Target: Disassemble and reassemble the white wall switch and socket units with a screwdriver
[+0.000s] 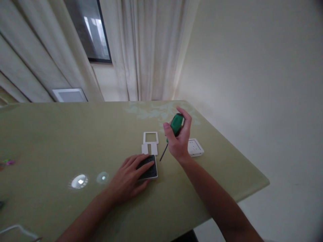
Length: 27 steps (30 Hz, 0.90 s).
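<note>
My right hand [179,137] is closed around the green handle of a screwdriver [177,123]. Its thin dark shaft slants down and to the left, the tip a little to the right of a square black panel with a white rim [150,172]. Over that panel lies my left hand [132,174], fingers across its dark face and thumb along its near edge, gripping it. Just beyond the panel are a white square frame [157,137] and white flat plates [154,149]. A white wall socket [195,148] sits to the right, partly behind my right wrist.
The pale green table [75,134] narrows to a corner at the right, beside a plain wall [252,84]. Curtains [148,50] hang behind it. Small colourful things [9,162] lie at the far left, with a white cable [21,229] near the front left.
</note>
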{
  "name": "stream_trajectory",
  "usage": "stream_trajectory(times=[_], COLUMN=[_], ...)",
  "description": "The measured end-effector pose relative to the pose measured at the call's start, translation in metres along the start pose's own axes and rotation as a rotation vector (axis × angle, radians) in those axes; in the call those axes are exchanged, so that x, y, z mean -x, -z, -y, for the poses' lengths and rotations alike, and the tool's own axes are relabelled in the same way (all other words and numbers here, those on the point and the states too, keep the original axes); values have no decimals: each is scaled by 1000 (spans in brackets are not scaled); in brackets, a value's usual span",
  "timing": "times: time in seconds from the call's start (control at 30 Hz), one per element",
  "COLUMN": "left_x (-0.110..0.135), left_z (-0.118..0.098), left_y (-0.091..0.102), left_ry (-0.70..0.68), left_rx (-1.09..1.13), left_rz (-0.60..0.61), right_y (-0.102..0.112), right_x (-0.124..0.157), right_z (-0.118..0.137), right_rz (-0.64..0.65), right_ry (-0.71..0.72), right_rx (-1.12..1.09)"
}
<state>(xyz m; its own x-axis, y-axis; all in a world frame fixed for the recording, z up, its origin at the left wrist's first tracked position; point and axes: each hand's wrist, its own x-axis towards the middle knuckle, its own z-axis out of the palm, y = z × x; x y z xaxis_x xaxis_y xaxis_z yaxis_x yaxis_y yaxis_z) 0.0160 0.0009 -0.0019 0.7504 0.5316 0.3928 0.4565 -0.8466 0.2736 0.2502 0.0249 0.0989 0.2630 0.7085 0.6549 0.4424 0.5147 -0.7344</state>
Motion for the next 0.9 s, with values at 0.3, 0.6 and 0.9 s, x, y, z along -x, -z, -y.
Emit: stream_trajectory(times=[0.3, 0.6, 0.9], left_x=[0, 6, 3], left_z=[-13, -14, -6], left_y=[11, 4, 23], left_ry=[43, 234, 37], left_rx=[48, 126, -221], left_rz=[-51, -31, -335], right_y=[-28, 3, 23], right_x=[-28, -28, -35], right_z=[22, 44, 54], right_rz=[261, 475, 331], right_ry=[83, 171, 225], right_rx=[-98, 226, 202])
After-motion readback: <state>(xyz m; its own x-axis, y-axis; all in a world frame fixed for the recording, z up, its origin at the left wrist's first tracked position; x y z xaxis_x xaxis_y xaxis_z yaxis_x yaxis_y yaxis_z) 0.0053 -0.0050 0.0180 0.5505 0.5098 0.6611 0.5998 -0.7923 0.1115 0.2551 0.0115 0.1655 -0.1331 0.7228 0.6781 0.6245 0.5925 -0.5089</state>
